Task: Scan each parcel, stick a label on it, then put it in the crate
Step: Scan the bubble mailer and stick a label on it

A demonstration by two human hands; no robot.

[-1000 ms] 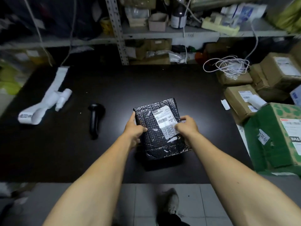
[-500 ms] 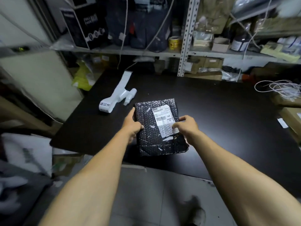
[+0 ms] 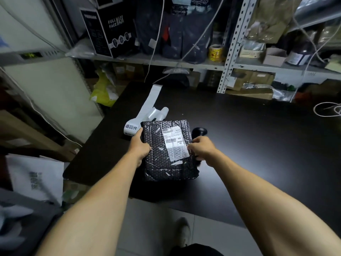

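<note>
Both arms reach forward, left hand (image 3: pixel 139 147) and right hand (image 3: pixel 202 149) gripping the parcel (image 3: pixel 168 151) by its sides, fingers curled around it, above the counter (image 3: pixel 258 145).

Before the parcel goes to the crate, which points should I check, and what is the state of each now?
1. Both hands grip the black parcel: left hand, right hand: ok.
2. White label stuck on the parcel's top: ok.
3. Label fully flat at its lower edge: cannot tell.
4. Scan already done: cannot tell; the scanner lies on the table.
5. Crate in sight: not ok.
</note>
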